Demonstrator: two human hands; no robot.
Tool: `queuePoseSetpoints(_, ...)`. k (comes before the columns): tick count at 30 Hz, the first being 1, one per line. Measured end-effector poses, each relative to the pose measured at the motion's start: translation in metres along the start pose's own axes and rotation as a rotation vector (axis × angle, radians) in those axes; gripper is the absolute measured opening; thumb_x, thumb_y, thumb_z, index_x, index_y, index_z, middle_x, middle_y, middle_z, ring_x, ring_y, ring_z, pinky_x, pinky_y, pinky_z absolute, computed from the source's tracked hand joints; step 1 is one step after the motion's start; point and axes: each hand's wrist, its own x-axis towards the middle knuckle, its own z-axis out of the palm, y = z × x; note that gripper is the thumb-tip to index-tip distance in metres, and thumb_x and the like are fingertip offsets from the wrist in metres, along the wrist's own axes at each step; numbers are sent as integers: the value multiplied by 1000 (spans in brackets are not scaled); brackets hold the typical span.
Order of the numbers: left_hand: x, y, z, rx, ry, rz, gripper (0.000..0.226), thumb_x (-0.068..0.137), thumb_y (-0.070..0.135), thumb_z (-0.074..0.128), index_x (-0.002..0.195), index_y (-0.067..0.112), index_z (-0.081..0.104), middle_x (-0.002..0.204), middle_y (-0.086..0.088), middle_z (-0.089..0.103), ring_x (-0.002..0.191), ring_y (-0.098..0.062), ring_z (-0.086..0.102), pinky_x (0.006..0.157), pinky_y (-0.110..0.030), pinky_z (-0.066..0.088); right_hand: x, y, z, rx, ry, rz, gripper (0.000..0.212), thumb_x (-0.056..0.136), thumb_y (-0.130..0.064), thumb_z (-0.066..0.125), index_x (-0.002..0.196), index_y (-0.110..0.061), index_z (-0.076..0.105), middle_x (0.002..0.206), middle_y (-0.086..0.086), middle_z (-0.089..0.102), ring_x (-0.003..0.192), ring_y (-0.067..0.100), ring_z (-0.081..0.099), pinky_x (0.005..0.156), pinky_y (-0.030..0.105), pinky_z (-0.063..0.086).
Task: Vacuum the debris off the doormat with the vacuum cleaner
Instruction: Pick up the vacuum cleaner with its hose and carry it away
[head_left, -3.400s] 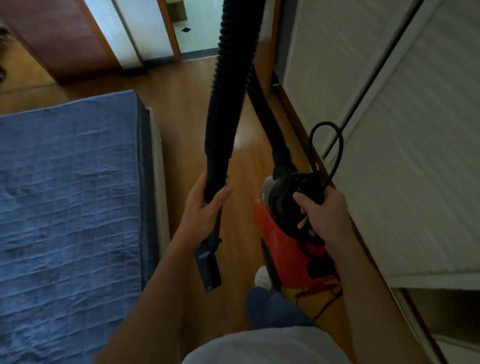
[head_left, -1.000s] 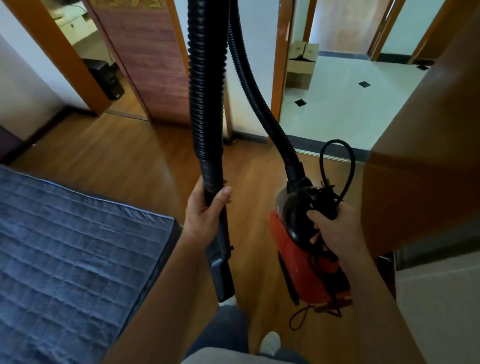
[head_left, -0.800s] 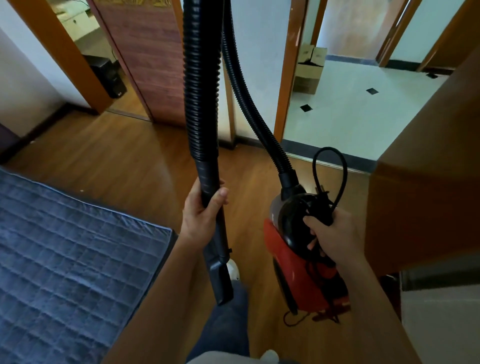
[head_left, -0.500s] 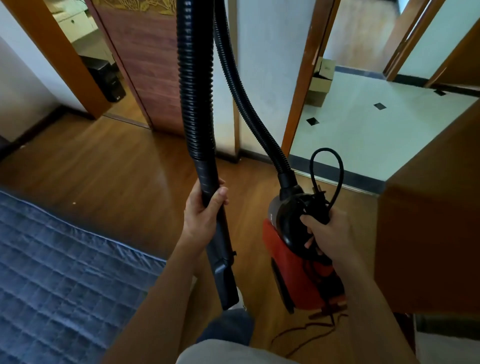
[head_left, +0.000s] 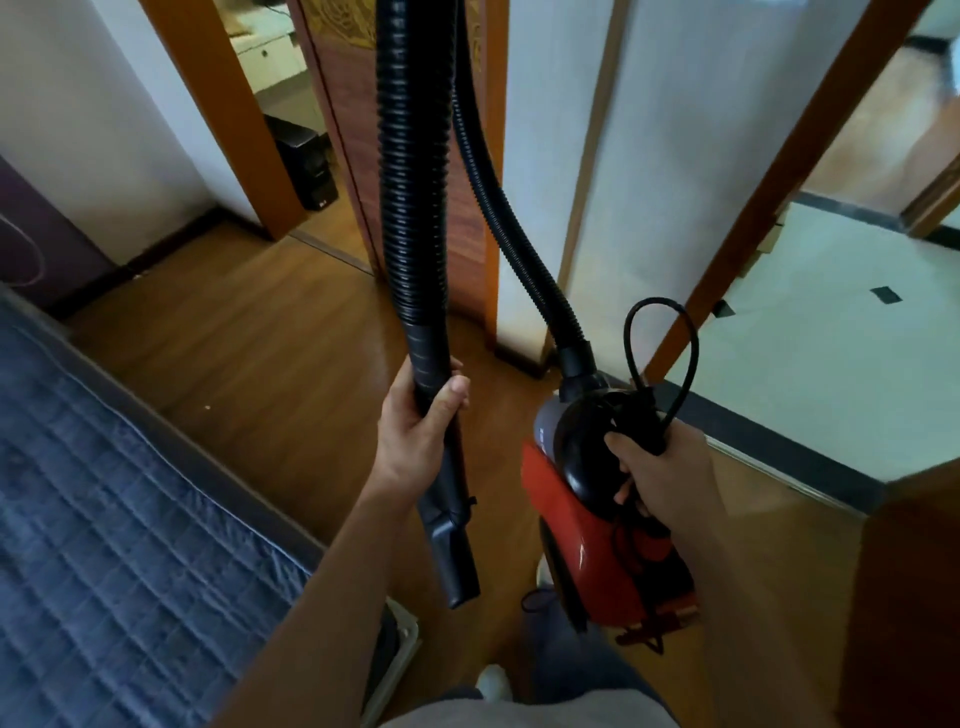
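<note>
Red-bodied, the vacuum cleaner is held up by its black top, round which the right hand is curled together with a looped cord. The nozzle is gripped by the left hand, its long axis pointed down at the floor. No doormat is seen, so its direction cannot be told. No writing can be read.
</note>
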Motion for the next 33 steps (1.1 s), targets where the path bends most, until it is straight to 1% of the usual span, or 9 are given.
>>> queuePoseSetpoints(5,59,-24,-28,53,104,7,11,95,30,60,103,21,60,81,-17,56,77,-43,56,74,-49,52,74,-34,46,-3,-109,-52,20,95,-14,71,78,-12,60,51,-1,62,39,22,62,34,21,38)
queuePoseSetpoints(9,116,-40,-45,75,195,7,8,96,28,58,101,22,59,80,-17,56,76,-40,57,72,-39,54,149,-70,83,-8,-227,-88,22,95,-14,70,77,-13,59,46,-3,61,39,22,61,34,22,38)
queuePoseSetpoints(12,167,-52,-52,100,296,-13,7,100,24,61,100,18,57,79,-13,58,73,-27,59,71,-32,54,208,-99,117,-35,-341,-129,22,96,-12,69,77,-15,58,47,-2,61,38,22,60,34,22,38)
queuePoseSetpoints(14,190,-56,-56,105,347,-43,8,98,22,59,98,14,55,77,-1,61,72,-15,60,68,-25,54,235,-116,134,-40,-394,-140,22,96,-11,69,77,-14,58,47,-3,60,37,20,60,34,21,39)
queuePoseSetpoints(16,217,-62,-61,115,429,-66,14,97,27,62,98,14,56,76,5,63,72,-9,62,69,-22,53,266,-138,149,-46,-455,-170,21,96,-10,68,78,-13,58,47,-2,60,36,20,60,34,20,39)
queuePoseSetpoints(19,249,-66,-72,140,517,-77,21,91,37,64,97,18,58,77,5,63,73,-13,61,70,-26,54,304,-168,170,-57,-516,-219,25,96,-8,68,74,-12,57,46,-3,59,34,21,59,34,20,38)
queuePoseSetpoints(24,279,-67,-90,203,627,-94,25,88,43,63,99,21,60,77,5,62,74,-15,61,70,-28,55,345,-197,206,-75,-616,-248,21,94,-9,69,76,-10,60,49,-3,60,35,21,58,34,20,38)
queuePoseSetpoints(29,303,-71,-120,270,690,-90,19,93,32,61,98,14,58,75,5,60,69,-13,58,66,-24,52,373,-216,247,-63,-677,-245,17,94,-10,69,79,-10,61,52,-2,60,37,23,59,35,20,37)
queuePoseSetpoints(33,319,-83,-149,256,726,-92,22,91,38,62,100,17,60,76,0,59,70,-19,57,67,-32,52,389,-232,286,-79,-708,-233,16,94,-11,70,80,-10,62,55,-2,61,39,22,60,35,20,37)
